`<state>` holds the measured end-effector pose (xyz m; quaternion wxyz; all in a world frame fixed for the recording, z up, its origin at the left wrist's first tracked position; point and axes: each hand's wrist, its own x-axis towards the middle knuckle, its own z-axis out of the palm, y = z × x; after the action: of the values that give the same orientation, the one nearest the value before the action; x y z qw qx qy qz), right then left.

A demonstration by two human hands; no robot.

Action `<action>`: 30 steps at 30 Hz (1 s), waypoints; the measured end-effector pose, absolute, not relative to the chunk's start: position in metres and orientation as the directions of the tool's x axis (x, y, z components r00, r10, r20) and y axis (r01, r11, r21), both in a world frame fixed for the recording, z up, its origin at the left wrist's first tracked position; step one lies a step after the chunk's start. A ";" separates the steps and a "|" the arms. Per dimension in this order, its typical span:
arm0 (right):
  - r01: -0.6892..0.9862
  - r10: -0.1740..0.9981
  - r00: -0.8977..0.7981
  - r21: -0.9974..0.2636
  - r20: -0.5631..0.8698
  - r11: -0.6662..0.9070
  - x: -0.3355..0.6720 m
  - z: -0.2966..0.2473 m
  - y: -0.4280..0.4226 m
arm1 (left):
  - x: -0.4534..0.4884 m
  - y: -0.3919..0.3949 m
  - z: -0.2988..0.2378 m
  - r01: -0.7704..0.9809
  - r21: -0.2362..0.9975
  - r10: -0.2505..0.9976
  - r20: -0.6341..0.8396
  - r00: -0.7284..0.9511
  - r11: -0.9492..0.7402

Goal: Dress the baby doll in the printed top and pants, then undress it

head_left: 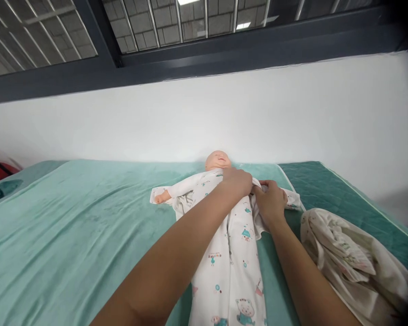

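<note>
The sheet (88, 231) spreads widest, rumpled on the left, and on it the doll (218, 160) lies on its back, head towards the wall (139, 122). The suit (221, 280) over it looks thin, soft and limp, likely to bunch rather than slide; best pinched at the front edge or cuff, with the arm steadied from inside. The doll itself is probably light but firm, its limbs less yielding than the fabric — a grip at the wrist or upper arm should serve. Its suit runs off the bottom of the view, so the feet are out of sight. The heap (347, 253) at the right is folded over itself; what it is, I cannot tell.

The left hand (237, 182) curls at the doll's chest, fingertips hidden, so its hold is unclear. The right hand (270, 199) has thumb and forefinger drawn together on the suit's edge — the doll's farther hand, by the printed sleeve, is hidden
</note>
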<state>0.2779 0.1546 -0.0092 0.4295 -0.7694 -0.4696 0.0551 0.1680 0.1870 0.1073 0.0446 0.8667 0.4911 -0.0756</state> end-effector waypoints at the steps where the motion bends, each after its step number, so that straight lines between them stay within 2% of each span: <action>1: 0.683 0.770 0.547 -0.707 0.329 -0.183 0.278 -0.010 0.155 | 0.176 0.190 0.102 0.855 -0.017 0.842 -0.187 0.506 -0.518; 6: 0.693 0.765 0.538 -0.702 0.354 -0.163 0.284 -0.013 0.155 | 0.195 0.205 0.087 0.838 -0.120 0.835 -0.239 0.496 -0.532; 12: 0.625 0.743 0.591 -0.761 0.314 -0.176 0.295 -0.009 0.155 | 0.192 0.215 0.101 0.811 -0.207 0.835 -0.202 0.511 -0.547; 20: 0.685 0.755 0.576 -0.689 0.313 -0.237 0.294 -0.006 0.154 | 0.205 0.213 0.076 0.797 -0.230 0.825 -0.247 0.508 -0.559; 24: 0.679 0.772 0.567 -0.694 0.288 -0.240 0.294 -0.008 0.154 | 0.211 0.217 0.068 0.778 -0.226 0.806 -0.258 0.532 -0.586; 26: 0.658 0.774 0.575 -0.713 0.267 -0.243 0.297 -0.008 0.155 | 0.208 0.217 0.071 0.764 -0.227 0.794 -0.246 0.556 -0.605; 30: 0.496 0.748 0.628 -0.851 0.214 -0.172 0.303 -0.009 0.158 | 0.194 0.211 0.085 0.733 -0.243 0.771 -0.157 0.617 -0.636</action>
<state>0.3035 0.1575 -0.0093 0.4942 -0.7548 -0.4120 0.1278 0.1942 0.2111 0.0851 -0.0776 0.8958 0.4197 -0.1242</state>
